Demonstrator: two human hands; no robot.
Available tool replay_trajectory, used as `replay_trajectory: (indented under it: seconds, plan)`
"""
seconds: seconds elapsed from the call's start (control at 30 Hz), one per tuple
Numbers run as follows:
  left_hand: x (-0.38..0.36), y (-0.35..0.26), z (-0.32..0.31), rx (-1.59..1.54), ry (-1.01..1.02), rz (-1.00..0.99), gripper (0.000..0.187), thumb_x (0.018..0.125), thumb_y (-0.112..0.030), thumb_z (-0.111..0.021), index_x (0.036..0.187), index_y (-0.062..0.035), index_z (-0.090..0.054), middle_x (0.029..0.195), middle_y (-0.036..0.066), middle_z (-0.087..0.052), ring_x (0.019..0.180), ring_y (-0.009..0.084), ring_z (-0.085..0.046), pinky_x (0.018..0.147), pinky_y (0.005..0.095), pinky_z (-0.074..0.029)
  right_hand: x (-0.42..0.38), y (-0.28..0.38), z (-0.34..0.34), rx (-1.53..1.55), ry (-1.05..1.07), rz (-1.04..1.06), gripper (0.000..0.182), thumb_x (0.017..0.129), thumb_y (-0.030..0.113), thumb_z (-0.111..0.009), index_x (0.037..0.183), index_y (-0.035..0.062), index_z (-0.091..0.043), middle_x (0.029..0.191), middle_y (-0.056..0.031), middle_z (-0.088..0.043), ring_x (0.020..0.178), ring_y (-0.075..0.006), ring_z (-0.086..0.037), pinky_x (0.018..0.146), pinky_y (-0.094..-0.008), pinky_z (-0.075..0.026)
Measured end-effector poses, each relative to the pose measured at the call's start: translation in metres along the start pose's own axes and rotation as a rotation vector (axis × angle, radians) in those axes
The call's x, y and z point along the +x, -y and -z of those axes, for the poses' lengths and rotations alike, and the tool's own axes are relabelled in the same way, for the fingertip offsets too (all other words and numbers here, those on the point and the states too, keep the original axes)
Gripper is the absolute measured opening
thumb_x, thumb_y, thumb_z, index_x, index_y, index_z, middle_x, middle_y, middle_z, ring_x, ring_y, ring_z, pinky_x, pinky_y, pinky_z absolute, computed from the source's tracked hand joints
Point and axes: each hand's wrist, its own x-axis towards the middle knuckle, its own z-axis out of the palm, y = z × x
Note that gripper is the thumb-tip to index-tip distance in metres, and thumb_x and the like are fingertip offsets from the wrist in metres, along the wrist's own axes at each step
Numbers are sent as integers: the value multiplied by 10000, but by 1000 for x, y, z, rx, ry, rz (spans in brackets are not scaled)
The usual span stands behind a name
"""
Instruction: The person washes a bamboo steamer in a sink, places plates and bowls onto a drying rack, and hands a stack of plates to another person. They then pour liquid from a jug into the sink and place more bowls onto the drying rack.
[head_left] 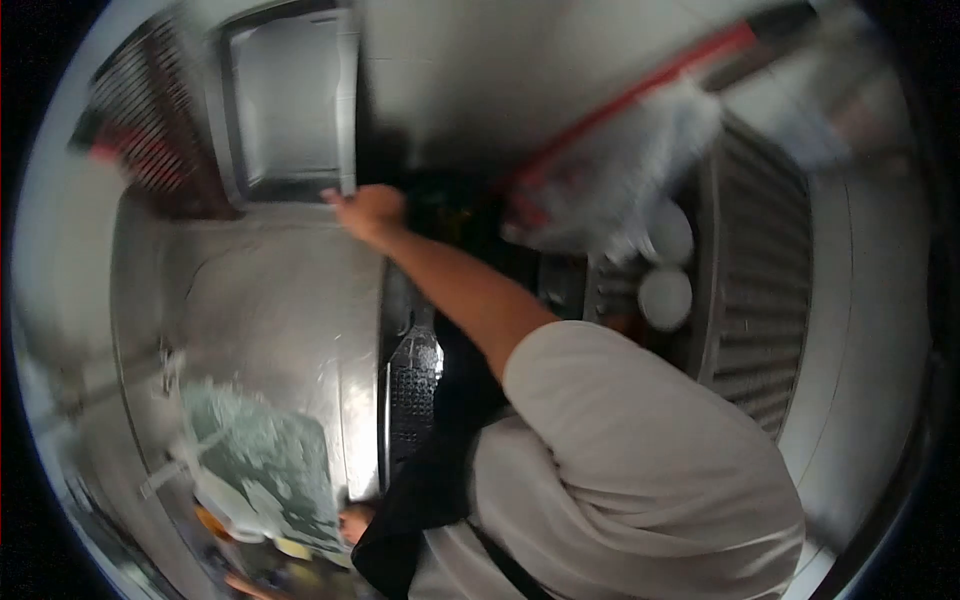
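Note:
Stretched toward the upper left, my right hand (372, 213) is closed on the lower right corner of a rectangular stainless steel pan (350, 110). The pan stands tilted up on the far end of a steel counter (280, 290), and its inside looks bare. Down by the front rim of a sink basin (270, 440), my left hand (356, 522) shows only in part beside the black apron; its fingers are too hidden to read. Greenish, foamy water fills the basin. A white dish (228, 505) lies in or beside the water, with a yellow item (292, 547) close by.
A brown slatted crate (155, 110) stands left of the pan. A faucet (170, 368) rises behind the basin. Two white round containers (665, 298), a clear plastic bag (625, 180) and a red pole (640, 80) are on the right. A ridged metal grate (765, 280) runs beside them.

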Motion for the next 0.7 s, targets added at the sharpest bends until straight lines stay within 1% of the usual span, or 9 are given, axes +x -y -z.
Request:
replay_trajectory:
  seconds: [0.1, 0.17, 0.27, 0.37, 0.4, 0.47, 0.53, 0.6, 0.7]
  plan:
    - [20, -48, 6, -164, 10, -267, 297, 938, -285, -633, 1113, -53, -695, 1134, 159, -633, 1039, 354, -626, 826, 490, -507, 10, -30, -5, 106, -103, 140, 729, 936, 703, -501, 781, 37, -755, 800, -152, -720, 827, -340, -708, 754, -466, -539]
    - [29, -73, 7, -252, 40, -396, 298, 944, -278, -627, 1121, -48, -689, 1148, 167, -627, 1048, 357, -625, 838, 491, -505, 15, -58, -41, 364, -386, 414, 556, 958, 561, -576, 885, 38, -752, 888, -161, -727, 885, -360, -703, 791, -478, -540]
    - [31, -106, 13, -330, 116, -566, 298, 952, -268, -618, 1134, -39, -680, 1170, 179, -618, 1062, 363, -623, 856, 494, -503, -37, -126, -49, 551, -724, 484, 354, 972, 377, -617, 1028, 46, -727, 977, -166, -723, 939, -367, -695, 832, -478, -545]
    - [29, -134, 17, -380, 173, -671, 299, 961, -258, -610, 1146, -31, -671, 1192, 191, -609, 1076, 369, -621, 874, 496, -500, -90, -266, -57, 205, -81, 139, 284, 997, 228, -558, 1186, 61, -690, 1056, -166, -717, 953, -341, -703, 849, -435, -564]
    - [29, -144, 17, -400, 192, -703, 299, 964, -254, -607, 1150, -28, -668, 1200, 195, -606, 1081, 371, -620, 879, 497, -500, -105, -328, -77, 143, -207, 132, 318, 1004, 245, -534, 1197, 43, -687, 1027, -141, -725, 898, -291, -717, 777, -397, -581]
    - [22, -164, 16, -445, 238, -762, 300, 970, -247, -601, 1159, -22, -663, 1215, 202, -600, 1090, 374, -619, 891, 499, -498, -148, -443, -92, 1440, -368, -230, 361, 991, 276, -549, 1219, 17, -651, 1001, -114, -720, 851, -234, -714, 695, -332, -595]
    - [18, -182, 17, -474, 270, -810, 301, 975, -240, -596, 1167, -17, -657, 1229, 210, -594, 1099, 378, -618, 903, 501, -497, -176, -585, -84, 1534, -529, -741, 597, 982, 473, -557, 1285, -41, -527, 1145, -206, -664, 793, -308, -693, 644, -402, -584]
    - [15, -202, 17, -506, 298, -869, 301, 981, -233, -590, 1175, -11, -651, 1244, 218, -587, 1108, 382, -617, 915, 502, -495, -202, -585, -11, 1785, -924, -756, 829, 901, 598, -611, 1342, -86, -453, 1154, -235, -646, 910, -344, -670, 766, -452, -567]
    - [3, -237, 16, -548, 325, -957, 302, 990, -223, -581, 1188, -3, -642, 1266, 230, -578, 1122, 387, -615, 933, 505, -493, -179, -589, 52, 1982, -1099, -598, 1090, 807, 731, -674, 1419, -117, -369, 1168, -257, -624, 1042, -375, -642, 896, -498, -546]
